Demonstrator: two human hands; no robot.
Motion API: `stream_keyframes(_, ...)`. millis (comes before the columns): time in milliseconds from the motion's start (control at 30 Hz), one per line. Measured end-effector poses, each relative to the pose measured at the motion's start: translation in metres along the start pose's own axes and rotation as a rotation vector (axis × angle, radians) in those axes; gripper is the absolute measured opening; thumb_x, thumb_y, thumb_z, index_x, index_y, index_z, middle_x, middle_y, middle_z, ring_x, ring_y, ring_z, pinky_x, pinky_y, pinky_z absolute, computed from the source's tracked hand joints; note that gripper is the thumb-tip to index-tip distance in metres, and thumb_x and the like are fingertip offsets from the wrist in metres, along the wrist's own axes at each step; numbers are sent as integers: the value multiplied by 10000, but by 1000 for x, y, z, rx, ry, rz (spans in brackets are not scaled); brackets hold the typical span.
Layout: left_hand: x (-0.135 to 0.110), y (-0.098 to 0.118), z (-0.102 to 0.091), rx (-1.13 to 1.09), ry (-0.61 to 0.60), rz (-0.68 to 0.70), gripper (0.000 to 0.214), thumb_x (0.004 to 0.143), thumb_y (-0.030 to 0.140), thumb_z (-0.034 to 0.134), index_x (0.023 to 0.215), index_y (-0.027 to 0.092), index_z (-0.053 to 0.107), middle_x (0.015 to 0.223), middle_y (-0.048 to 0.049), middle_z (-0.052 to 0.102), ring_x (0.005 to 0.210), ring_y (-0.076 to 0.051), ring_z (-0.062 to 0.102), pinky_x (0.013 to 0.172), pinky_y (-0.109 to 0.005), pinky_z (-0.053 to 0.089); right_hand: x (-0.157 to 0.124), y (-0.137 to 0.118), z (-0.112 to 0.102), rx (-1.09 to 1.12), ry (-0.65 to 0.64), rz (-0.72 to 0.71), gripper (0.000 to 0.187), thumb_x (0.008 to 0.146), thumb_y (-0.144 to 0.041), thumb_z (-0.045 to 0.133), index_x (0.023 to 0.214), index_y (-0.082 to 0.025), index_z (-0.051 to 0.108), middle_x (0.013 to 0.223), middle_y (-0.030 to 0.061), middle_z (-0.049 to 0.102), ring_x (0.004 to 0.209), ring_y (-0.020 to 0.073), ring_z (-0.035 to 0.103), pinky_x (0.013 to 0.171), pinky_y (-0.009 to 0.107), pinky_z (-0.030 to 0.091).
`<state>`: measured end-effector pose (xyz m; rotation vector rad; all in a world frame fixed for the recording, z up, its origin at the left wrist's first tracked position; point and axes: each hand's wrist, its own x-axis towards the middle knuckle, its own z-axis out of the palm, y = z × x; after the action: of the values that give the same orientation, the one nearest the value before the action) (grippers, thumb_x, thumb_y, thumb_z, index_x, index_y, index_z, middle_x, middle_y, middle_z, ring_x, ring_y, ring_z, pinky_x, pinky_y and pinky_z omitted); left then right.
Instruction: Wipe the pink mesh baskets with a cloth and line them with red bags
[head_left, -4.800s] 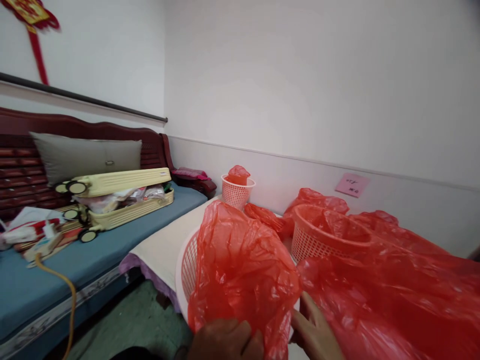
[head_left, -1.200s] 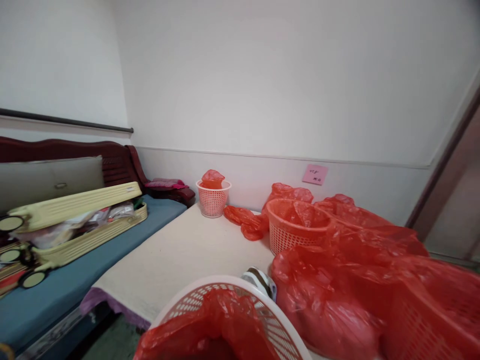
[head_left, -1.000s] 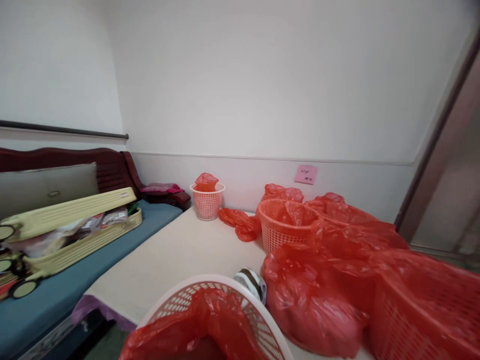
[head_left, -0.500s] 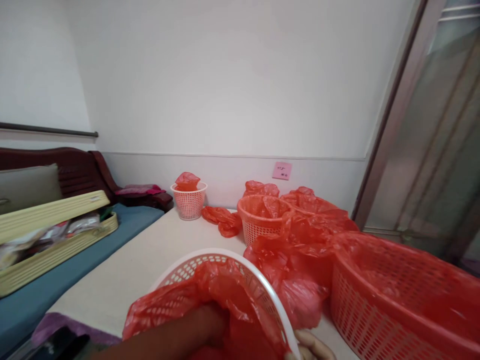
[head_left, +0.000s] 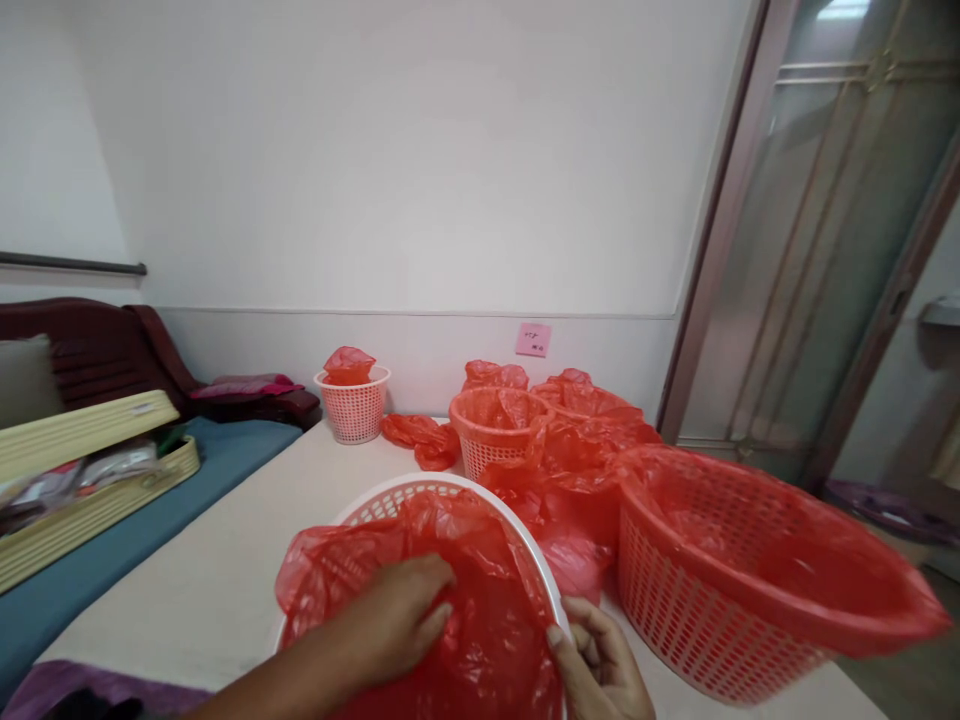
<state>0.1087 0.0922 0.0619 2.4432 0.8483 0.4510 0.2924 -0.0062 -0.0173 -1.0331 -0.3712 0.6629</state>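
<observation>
A white plastic basket [head_left: 546,575] with a perforated wall stands at the near edge of the table, lined with a thin red plastic bag [head_left: 495,625]. My left hand [head_left: 405,610] is inside the basket's mouth, over the bag. Its thumb and forefinger are apart, and the other fingers are partly hidden. At the basket's right side, my right hand [head_left: 600,665] pinches the white rim and the bag's edge, thumb inside and fingers outside. On the left the bag hangs over the rim; the bottom of the basket is out of view.
A large red-lined basket [head_left: 675,590] stands close on the right. Behind are a smaller lined basket [head_left: 487,450], loose red bags [head_left: 424,440] and a small basket [head_left: 354,412]. A pink note [head_left: 533,339] is on the wall. Left is a yellow case [head_left: 97,500].
My left hand has risen out of the bag's folds and now shows. The bag lies more spread inside the basket. My right hand has come further into view at the rim; the view has turned right.
</observation>
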Motion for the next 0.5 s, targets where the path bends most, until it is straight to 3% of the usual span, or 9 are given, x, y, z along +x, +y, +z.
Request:
stream_keyframes(100, -5, -7, -25, 176, 166, 6, 372, 947, 329, 362, 1233, 190, 557, 1273, -152, 575, 1204, -299, 496, 1043, -475, 343, 4, -2, -6, -30, -79, 47, 510, 605, -475, 826, 956, -195, 583, 569, -69, 560, 514, 131, 542, 511, 236, 470)
stream_keyframes(200, -4, -19, -36, 292, 223, -28, 501, 925, 339, 402, 1364, 108, 472, 1434, -213, 456, 1340, -349, 368, 1129, -509, 216, 7, -4, -10, -66, -113, 58, 515, 617, -475, 826, 970, -183, 592, 627, -38, 624, 557, 145, 575, 549, 251, 495)
stream_keyframes(367, -2, -27, -32, 325, 154, -157, 476, 783, 273, 571, 1191, 29, 606, 1202, -304, 588, 1124, -495, 512, 949, -621, 338, 7, -7, -11, -106, -102, 9, 489, 627, -477, 816, 964, -189, 610, 615, -54, 609, 568, 131, 563, 565, 228, 483)
stream_keyframes(500, -2, -32, -39, 146, 105, -298, 525, 744, 461, 649, 1108, 83, 636, 1074, -263, 660, 1013, -480, 586, 860, -595, 392, 4, -10, -7, -122, -94, -40, 445, 625, -462, 807, 928, -187, 629, 587, -60, 577, 527, 124, 532, 524, 232, 466)
